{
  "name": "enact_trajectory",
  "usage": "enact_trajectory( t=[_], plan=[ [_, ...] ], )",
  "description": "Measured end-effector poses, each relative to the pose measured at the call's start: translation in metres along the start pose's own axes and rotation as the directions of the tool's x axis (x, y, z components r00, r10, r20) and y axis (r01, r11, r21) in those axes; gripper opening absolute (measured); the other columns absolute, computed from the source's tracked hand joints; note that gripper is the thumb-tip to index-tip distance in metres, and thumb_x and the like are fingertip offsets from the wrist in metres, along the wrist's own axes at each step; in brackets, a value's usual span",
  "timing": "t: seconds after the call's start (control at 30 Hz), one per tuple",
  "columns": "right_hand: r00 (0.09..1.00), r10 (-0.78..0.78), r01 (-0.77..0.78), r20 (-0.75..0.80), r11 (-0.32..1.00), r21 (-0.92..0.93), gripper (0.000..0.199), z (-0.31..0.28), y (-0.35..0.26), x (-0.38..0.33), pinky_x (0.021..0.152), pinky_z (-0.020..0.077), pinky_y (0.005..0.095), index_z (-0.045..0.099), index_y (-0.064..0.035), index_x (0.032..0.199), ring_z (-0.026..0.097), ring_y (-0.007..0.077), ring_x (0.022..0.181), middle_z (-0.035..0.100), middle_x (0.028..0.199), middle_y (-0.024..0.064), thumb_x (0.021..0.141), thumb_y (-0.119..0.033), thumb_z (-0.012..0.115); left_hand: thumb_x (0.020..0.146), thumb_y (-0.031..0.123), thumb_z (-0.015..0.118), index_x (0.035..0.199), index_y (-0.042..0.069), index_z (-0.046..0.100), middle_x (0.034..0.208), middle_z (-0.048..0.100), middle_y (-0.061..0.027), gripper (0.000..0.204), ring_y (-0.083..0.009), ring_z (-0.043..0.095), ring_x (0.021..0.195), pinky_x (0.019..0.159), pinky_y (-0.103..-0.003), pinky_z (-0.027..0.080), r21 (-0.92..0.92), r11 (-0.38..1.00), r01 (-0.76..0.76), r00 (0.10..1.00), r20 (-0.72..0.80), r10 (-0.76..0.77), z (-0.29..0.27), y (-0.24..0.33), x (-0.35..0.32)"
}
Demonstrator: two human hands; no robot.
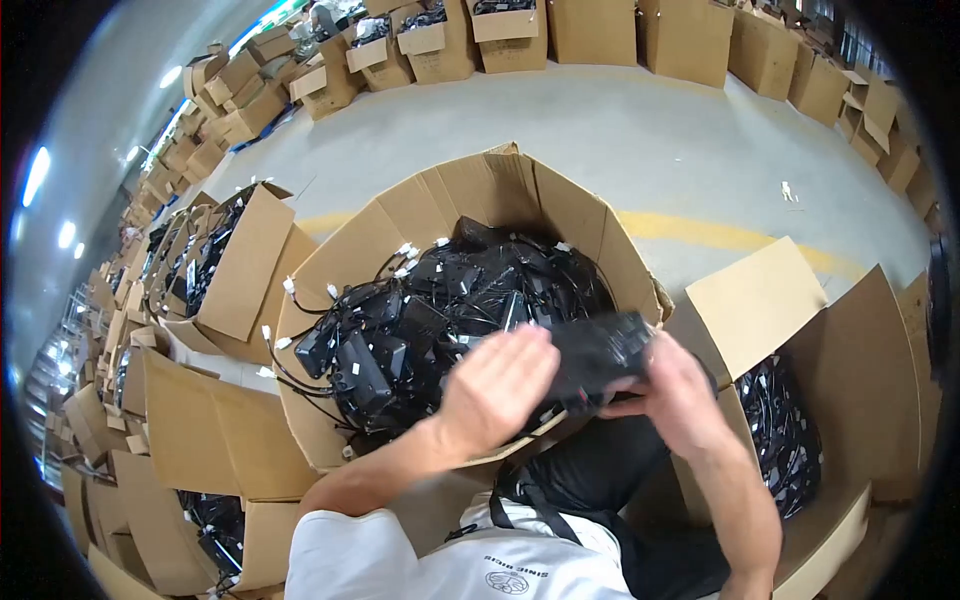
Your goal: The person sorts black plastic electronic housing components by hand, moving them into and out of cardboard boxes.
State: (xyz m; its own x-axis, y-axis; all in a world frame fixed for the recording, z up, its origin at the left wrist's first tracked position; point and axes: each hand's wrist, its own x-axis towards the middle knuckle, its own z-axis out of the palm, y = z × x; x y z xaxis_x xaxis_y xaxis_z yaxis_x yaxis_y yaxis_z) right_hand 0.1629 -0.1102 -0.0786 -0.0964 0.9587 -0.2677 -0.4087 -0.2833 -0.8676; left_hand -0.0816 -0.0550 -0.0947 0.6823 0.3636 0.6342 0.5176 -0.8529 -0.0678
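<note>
My right hand (682, 396) grips the right end of a black box-shaped unit (598, 352), whose shiny surface is smeared by motion. My left hand (502, 384) is held flat beside its left end, fingers stretched out and slightly blurred. Whether the left palm touches the unit, I cannot tell. Both hands are over the near side of a large open cardboard box (395, 222). Inside it lies a heap of black plastic units (362, 372) with black cables and white plugs (290, 286), some hanging over the left rim.
At right stands an open carton (868, 370) of black cabled parts (778, 430). More open cartons (250, 262) with similar parts stand at left, one flap (205, 425) close to my left arm. Rows of cartons (592, 30) line the far floor, past a yellow line (690, 232).
</note>
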Motion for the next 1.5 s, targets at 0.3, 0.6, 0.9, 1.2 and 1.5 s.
enact_trajectory(
  t=[0.3, 0.6, 0.9, 1.2, 1.5],
  plan=[
    [0.95, -0.114, 0.157, -0.289, 0.979, 0.129, 0.028, -0.039, 0.022, -0.006, 0.075, 0.062, 0.0324, 0.058, 0.001, 0.115, 0.072, 0.0168, 0.087, 0.071, 0.099, 0.0085, 0.098, -0.02, 0.062, 0.063, 0.025, 0.089, 0.134, -0.005, 0.051, 0.128, 0.059, -0.0245, 0.086, -0.0421, 0.054, 0.123, 0.104, -0.043, 0.045, -0.087, 0.873, 0.481, 0.806, 0.436, -0.401, -0.045, -0.129, -0.075],
    [0.92, -0.145, 0.206, -0.363, 0.969, 0.135, 0.036, -0.049, 0.021, -0.024, 0.06, 0.0628, 0.0316, 0.053, -0.0027, 0.127, 0.07, 0.0157, 0.088, 0.069, 0.107, 0.0084, 0.097, -0.022, 0.06, 0.055, 0.037, 0.095, 0.12, -0.006, 0.06, 0.108, 0.063, -0.0231, 0.086, -0.0365, 0.061, 0.106, 0.095, -0.043, 0.05, 0.183, 0.491, 0.852, 0.256, 0.672, -0.695, -0.041, -0.189, -0.233],
    [0.889, -0.328, 0.357, -0.319, 0.934, 0.033, 0.033, -0.055, 0.026, -0.053, 0.063, 0.0641, 0.0347, 0.051, -0.0017, 0.129, 0.072, 0.0203, 0.087, 0.068, 0.111, 0.0124, 0.099, -0.015, 0.055, 0.058, 0.056, 0.088, 0.111, 0.003, 0.067, 0.103, 0.069, -0.017, 0.078, -0.0348, 0.062, 0.107, 0.09, -0.046, 0.044, 0.394, 0.795, 0.46, 0.257, 0.798, -0.545, -0.047, -0.131, -0.175],
    [0.835, -0.424, 0.422, -0.351, 0.902, -0.088, 0.039, -0.044, 0.007, -0.063, 0.064, 0.063, 0.0342, 0.049, -0.0033, 0.135, 0.072, 0.0216, 0.093, 0.068, 0.115, 0.0119, 0.1, -0.021, 0.055, 0.087, 0.017, 0.079, 0.117, 0.0, 0.063, 0.104, 0.069, -0.0048, 0.038, -0.0152, 0.065, 0.094, 0.089, -0.033, 0.053, -0.768, -0.11, 0.631, 0.555, 0.546, -0.628, -0.088, -0.063, -0.004],
    [0.601, -0.739, 0.693, -0.305, 0.672, -0.261, 0.058, 0.006, 0.016, -0.053, 0.093, 0.0471, 0.0291, 0.043, 0.0024, 0.136, 0.055, 0.0124, 0.107, 0.059, 0.117, 0.0075, 0.099, -0.037, 0.064, 0.096, 0.03, 0.07, 0.139, -0.004, 0.044, 0.126, 0.058, -0.0082, 0.061, -0.0166, 0.054, 0.116, 0.105, -0.032, 0.041, -0.901, -0.052, 0.43, 0.828, 0.417, -0.375, 0.014, 0.031, 0.082]
  ],
)
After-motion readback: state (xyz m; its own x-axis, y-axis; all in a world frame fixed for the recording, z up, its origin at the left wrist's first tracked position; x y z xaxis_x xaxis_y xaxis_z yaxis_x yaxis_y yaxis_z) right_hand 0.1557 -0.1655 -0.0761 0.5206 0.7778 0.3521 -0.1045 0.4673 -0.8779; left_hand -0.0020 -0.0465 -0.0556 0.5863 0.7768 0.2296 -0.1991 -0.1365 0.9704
